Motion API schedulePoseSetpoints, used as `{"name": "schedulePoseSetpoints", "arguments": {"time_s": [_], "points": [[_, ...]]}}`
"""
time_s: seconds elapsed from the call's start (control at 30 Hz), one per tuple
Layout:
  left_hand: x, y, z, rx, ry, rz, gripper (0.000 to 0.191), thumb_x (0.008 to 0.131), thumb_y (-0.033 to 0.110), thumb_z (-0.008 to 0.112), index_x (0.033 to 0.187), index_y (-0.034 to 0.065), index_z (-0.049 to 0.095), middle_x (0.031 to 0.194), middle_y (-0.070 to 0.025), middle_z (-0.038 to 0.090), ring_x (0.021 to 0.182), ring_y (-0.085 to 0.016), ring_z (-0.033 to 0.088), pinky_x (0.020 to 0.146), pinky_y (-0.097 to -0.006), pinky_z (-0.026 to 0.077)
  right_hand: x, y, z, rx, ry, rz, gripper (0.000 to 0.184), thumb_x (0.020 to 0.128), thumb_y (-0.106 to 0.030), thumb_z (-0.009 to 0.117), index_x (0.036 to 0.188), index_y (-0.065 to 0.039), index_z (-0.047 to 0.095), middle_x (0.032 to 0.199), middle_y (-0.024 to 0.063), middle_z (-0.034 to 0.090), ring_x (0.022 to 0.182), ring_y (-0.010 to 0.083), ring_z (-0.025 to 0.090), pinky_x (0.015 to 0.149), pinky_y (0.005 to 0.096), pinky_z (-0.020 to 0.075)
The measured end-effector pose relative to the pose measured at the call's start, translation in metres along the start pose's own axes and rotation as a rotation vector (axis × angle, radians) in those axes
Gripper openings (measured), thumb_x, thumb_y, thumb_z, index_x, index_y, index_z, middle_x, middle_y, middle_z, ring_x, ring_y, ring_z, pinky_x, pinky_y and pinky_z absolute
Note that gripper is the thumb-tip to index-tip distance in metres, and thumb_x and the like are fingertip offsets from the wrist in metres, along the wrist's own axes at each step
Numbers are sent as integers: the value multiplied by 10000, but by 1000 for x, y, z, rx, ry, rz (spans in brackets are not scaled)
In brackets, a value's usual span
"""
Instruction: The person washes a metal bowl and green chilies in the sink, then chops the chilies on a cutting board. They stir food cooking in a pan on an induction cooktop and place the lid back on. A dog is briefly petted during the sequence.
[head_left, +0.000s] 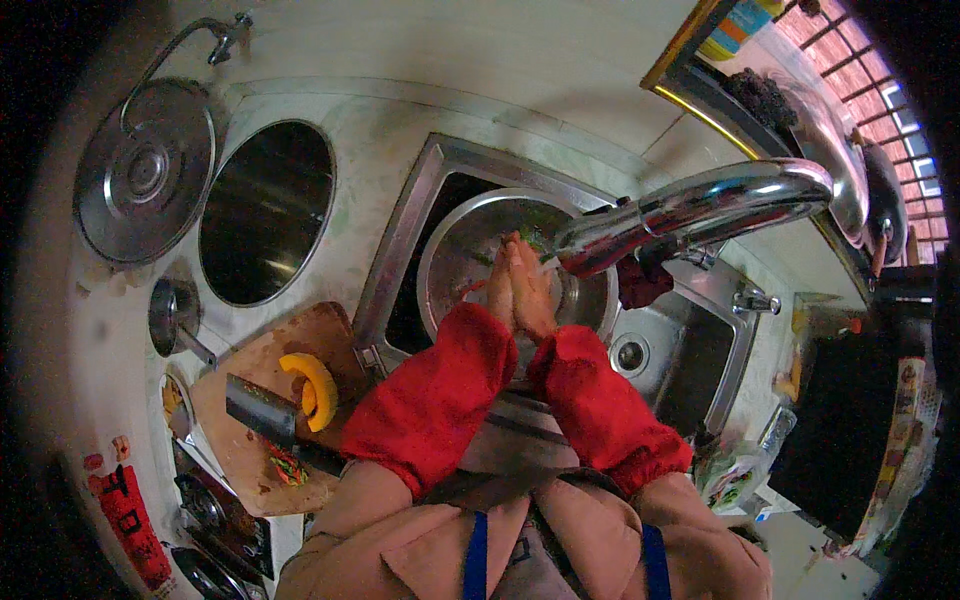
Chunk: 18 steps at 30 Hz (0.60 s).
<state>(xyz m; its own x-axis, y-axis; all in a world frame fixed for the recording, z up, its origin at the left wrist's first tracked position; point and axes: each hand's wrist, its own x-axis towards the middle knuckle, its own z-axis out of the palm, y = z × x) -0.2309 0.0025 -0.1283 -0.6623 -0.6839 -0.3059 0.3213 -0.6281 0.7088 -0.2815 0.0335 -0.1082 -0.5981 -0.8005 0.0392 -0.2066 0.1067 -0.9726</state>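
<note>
My left hand (500, 289) and my right hand (533, 292) are pressed palm to palm, fingers extended, over a round metal basin (442, 247). The basin stands in the left bowl of a stainless steel sink (405, 195). Some green leafy bits (531, 238) show beyond my fingertips. A thick chrome faucet (645, 221) reaches over the basin's right side, close to my right hand. Whether anything lies between my palms is hidden. Red sleeve covers are on both forearms.
Left of the sink, a wooden cutting board (225, 405) holds a cleaver (260, 411), a pumpkin slice (319, 394) and chopped peppers (287, 466). Beyond it are a small saucepan (174, 315) and two round lids (268, 214). A dark red cloth (645, 283) hangs by the faucet.
</note>
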Motion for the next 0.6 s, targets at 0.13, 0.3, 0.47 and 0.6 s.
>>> {"name": "schedulePoseSetpoints", "arguments": {"time_s": [0.13, 0.3, 0.47, 0.6], "points": [[4, -17, 26, -37, 304, -140, 517, 852, 439, 424, 1184, 42, 418, 1123, -93, 503, 980, -239, 501, 819, -347, 408, 15, 11, -21, -370, -32, 58, 371, 874, -263, 380, 1170, -50, 452, 1118, 171, 500, 1038, 289, 462, 894, 363, 335], [31, -21, 13, 416, 382, -104, 468, 831, 421, 485, 1043, 5, 514, 983, -101, 561, 855, -227, 542, 723, -341, 430, 2, 21, -18, 563, 115, 530, 403, 884, -268, 302, 1140, -6, 470, 1030, 169, 537, 921, 251, 513, 821, 343, 380], [43, -11, 11, 696, 492, -252, 439, 805, 400, 549, 917, -23, 576, 845, -99, 593, 723, -200, 559, 628, -332, 443, -14, 26, -9, 205, 167, 56, 417, 868, -301, 309, 1078, -3, 515, 953, 141, 572, 844, 226, 544, 749, 355, 407], [15, -1, 29, 205, 442, -200, 401, 799, 355, 571, 909, -31, 562, 832, -91, 591, 729, -165, 556, 627, -304, 436, -8, 52, -10, -176, 128, 55, 366, 852, -287, 353, 1058, -32, 517, 885, 170, 582, 792, 297, 562, 701, 384, 423]]}}
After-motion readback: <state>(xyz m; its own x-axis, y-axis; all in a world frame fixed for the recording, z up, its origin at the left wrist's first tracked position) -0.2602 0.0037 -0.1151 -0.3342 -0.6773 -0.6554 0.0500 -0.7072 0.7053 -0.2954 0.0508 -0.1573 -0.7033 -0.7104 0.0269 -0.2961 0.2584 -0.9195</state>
